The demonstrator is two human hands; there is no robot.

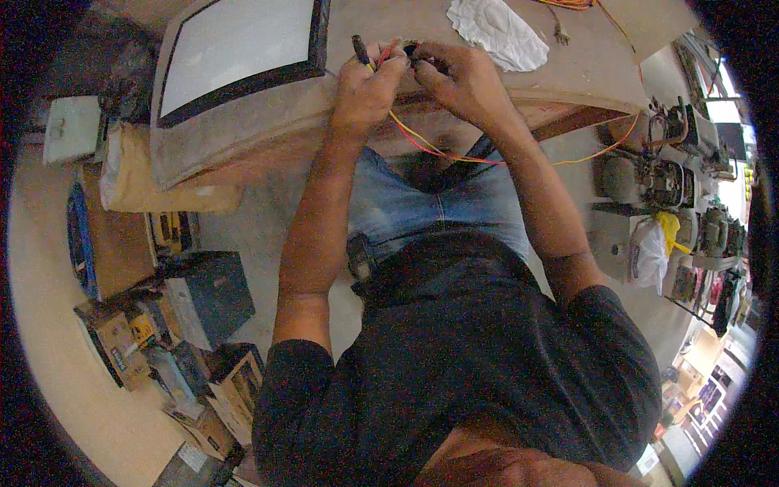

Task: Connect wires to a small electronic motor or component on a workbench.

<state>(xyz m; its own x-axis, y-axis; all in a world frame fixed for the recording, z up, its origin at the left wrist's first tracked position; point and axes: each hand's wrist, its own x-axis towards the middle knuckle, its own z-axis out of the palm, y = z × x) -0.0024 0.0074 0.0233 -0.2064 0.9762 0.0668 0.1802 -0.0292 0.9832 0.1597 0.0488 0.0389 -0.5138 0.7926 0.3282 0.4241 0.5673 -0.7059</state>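
Note:
My left hand (369, 89) is closed around a red and yellow pair of wires (422, 148). From its top sticks a short black-ended piece (359, 50), whose kind I cannot make out. Close beside it, my right hand (469, 79) is closed in a pinch, fingertips meeting the left ones. A small dark piece (410, 50) shows between the fingertips, mostly hidden by them. Below the hands the wires hang in a loop over my lap, pass my right forearm, and curve up past the table's right end. Both hands are over the near edge of the wooden table (584, 73).
A black-framed white panel (243, 57) lies on the table's left, and a crumpled white cloth (501, 34) at the back. Orange cable (568, 3) sits at the far edge. Cardboard boxes (122, 349) stand at left; machines (649, 170) line the right side.

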